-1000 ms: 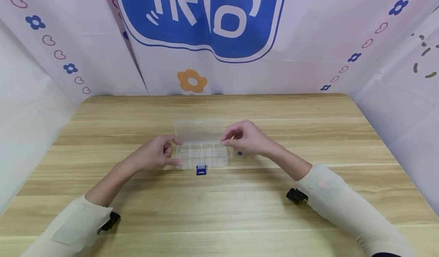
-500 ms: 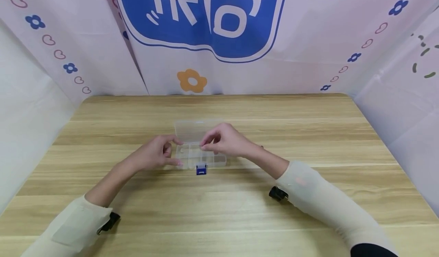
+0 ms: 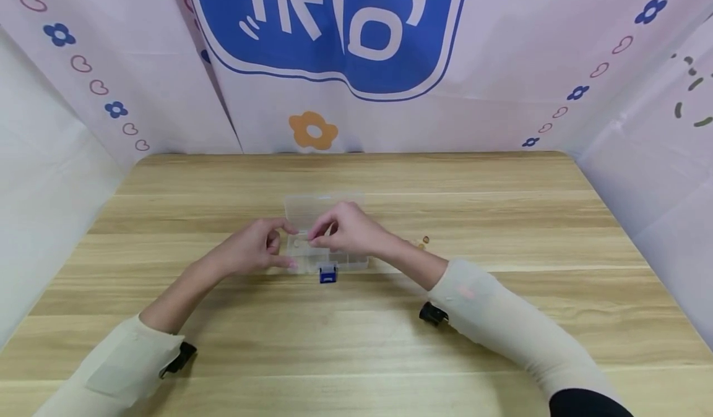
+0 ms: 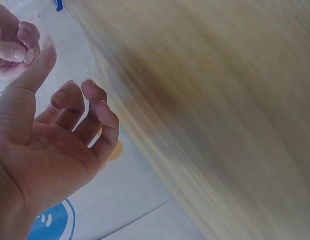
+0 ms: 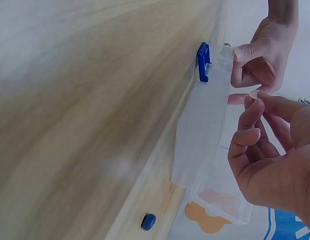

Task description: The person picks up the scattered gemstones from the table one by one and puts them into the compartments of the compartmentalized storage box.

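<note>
A clear plastic compartment box [image 3: 356, 260] lies on the table with its lid [image 3: 298, 210] raised at the back. Its blue latch [image 3: 328, 273] hangs at the front edge. My left hand [image 3: 255, 248] holds the box at its left end, thumb at the front corner and index finger at the back. Over the left compartments, my right hand [image 3: 348, 230] pinches a small pale, round, translucent piece [image 5: 253, 94] between thumb and index finger. Another small pale piece [image 3: 297, 243] shows in the back left compartment. The right hand hides part of the box.
Small amber pieces [image 3: 426, 239] lie on the wooden table [image 3: 356, 343] to the right of the box, partly behind the right forearm. A dark blue rounded piece [image 5: 148, 222] lies beside the box's right end. A printed white curtain [image 3: 445, 120] stands behind the table.
My right hand has moved left from the box's right end to over its left compartments. The amber pieces have come into view behind the forearm. My left hand has stayed put.
</note>
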Motion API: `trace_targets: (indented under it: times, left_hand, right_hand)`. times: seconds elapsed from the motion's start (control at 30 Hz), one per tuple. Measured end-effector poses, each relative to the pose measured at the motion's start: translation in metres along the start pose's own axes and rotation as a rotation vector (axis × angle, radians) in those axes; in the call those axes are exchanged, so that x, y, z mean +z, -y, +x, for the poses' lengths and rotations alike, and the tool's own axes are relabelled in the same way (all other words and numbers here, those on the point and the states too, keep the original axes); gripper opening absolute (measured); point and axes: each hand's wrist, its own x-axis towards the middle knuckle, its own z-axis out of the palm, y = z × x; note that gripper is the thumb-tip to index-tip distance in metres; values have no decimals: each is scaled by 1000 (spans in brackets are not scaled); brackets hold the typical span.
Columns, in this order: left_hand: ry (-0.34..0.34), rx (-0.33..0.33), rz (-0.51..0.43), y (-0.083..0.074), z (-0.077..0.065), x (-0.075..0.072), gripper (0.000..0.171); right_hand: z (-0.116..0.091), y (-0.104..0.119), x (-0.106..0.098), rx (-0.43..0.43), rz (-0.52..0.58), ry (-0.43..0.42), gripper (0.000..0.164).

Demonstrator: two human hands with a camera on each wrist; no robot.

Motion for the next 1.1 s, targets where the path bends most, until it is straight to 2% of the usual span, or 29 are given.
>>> trace_targets:
  times: [0.63,0.9,1.1]
  left_hand:
    - [17,4,-19,-1,-1,0,61]
    - [18,8,-24,0,-1,-1,61]
    - [21,3,-27,0,0,-1,60]
  right_hand:
    - [12,7,16,17,-74,32,9]
    - [15,9,22,71,-69,44,8]
    - [16,12,24,78,-135,36,9]
